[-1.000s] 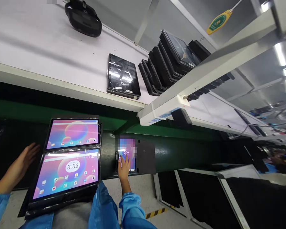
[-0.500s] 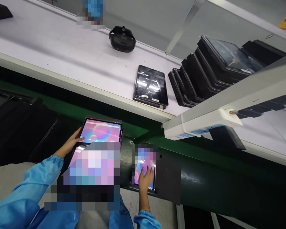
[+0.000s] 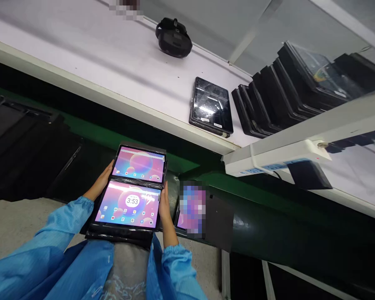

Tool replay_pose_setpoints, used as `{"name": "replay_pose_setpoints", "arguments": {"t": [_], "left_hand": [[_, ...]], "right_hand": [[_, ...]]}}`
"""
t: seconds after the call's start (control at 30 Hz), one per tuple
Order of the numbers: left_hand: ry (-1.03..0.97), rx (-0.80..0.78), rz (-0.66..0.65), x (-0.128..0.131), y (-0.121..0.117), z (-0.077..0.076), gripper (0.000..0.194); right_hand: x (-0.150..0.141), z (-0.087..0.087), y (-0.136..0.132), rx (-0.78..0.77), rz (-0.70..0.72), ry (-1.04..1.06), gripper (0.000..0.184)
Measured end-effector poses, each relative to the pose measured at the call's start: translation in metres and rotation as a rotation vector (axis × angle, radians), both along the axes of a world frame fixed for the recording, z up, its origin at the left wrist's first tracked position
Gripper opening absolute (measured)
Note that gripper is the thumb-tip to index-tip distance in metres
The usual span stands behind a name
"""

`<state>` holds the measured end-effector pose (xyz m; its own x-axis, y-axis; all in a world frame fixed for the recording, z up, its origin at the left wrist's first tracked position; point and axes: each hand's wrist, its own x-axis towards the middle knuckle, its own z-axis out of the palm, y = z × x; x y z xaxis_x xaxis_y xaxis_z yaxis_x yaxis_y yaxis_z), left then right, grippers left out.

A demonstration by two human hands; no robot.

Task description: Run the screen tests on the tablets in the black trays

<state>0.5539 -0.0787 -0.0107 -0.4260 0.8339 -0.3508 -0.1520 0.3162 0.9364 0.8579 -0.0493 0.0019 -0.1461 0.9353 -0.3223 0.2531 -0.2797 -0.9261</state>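
Two lit tablets overlap in front of me, tilted together. The nearer tablet [image 3: 125, 229] shows a clock and app icons. Behind it, the farther tablet [image 3: 139, 162] shows the same pink and blue wallpaper. My left hand [image 3: 102, 181] grips the left edge of the stack, thumb side along the farther tablet. On the opposite side, my right hand [image 3: 164, 204] is closed along the right edge of the nearer tablet. Most fingers of both hands are hidden beneath. A third lit tablet [image 3: 192, 208], partly pixelated, lies right of my right hand on dark sheeting.
A white shelf [image 3: 90, 71] runs above, bearing a black headset [image 3: 175, 39], a small pile of dark tablets [image 3: 211, 104] and a leaning row of black tablets [image 3: 278, 91]. A white power strip [image 3: 271, 162] is fixed to the post. Dark stacked items [image 3: 28, 154] stand left.
My right hand has left the third tablet and now holds the right edge of the overlapping tablets. My left hand stays at their left edge. The view has shifted slightly.
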Motion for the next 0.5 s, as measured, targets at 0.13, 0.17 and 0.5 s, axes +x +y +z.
{"name": "replay_pose_setpoints", "arguments": {"t": [0.13,0.17,0.5], "left_hand": [[-0.037,-0.004,-0.028,-0.003,-0.018,-0.008,0.076],[-0.049,-0.004,-0.062,-0.003,-0.029,-0.010,0.081],[0.042,0.013,-0.380,0.005,-0.134,-0.012,0.112]], "right_hand": [[-0.012,0.000,0.035,-0.041,-0.007,-0.016,0.083],[-0.013,-0.002,0.040,-0.047,-0.006,-0.020,0.084],[-0.015,-0.008,0.032,-0.046,0.001,-0.049,0.094]]}}
